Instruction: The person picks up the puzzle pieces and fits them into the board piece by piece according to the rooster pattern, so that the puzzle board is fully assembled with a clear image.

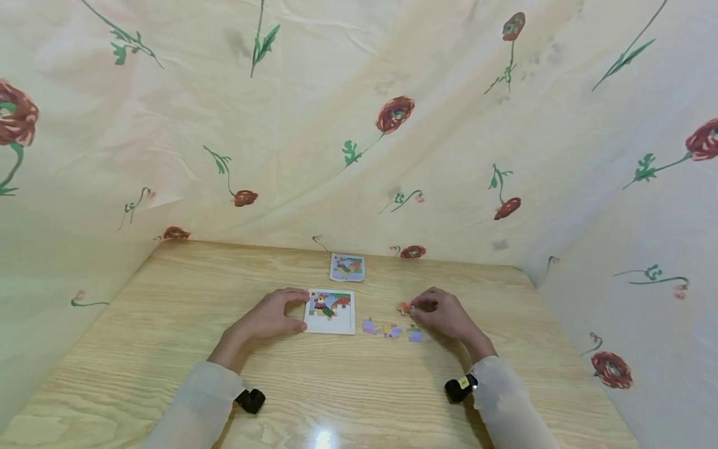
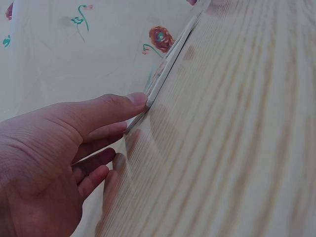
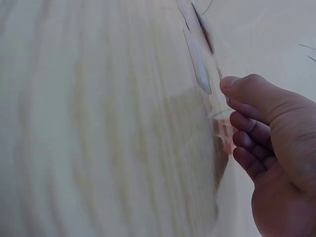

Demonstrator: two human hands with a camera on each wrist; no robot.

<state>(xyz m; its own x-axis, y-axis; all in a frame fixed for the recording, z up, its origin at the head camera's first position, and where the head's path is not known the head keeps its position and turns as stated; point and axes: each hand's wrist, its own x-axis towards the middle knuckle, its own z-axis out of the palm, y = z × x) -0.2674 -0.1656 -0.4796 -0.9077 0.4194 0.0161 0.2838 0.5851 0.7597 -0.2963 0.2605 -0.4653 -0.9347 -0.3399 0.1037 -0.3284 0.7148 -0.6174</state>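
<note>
A white puzzle board (image 1: 330, 310) with a partly built colourful picture lies mid-table. My left hand (image 1: 278, 313) holds its left edge, index finger at the top corner and thumb at the bottom. In the left wrist view the thumb (image 2: 132, 101) presses against the board's thin edge (image 2: 168, 69). My right hand (image 1: 427, 310) pinches an orange puzzle piece (image 1: 405, 307) just above the table, right of the board. The right wrist view shows the thumb (image 3: 242, 89) and curled fingers around that piece (image 3: 223, 133). Three loose pieces (image 1: 391, 330) lie between board and right hand.
A small picture card (image 1: 347, 267) lies behind the board near the back edge. The wooden table (image 1: 168, 324) is walled on three sides by flowered cloth (image 1: 359, 137). Black wrist cameras (image 1: 250, 400) sit at both sleeves.
</note>
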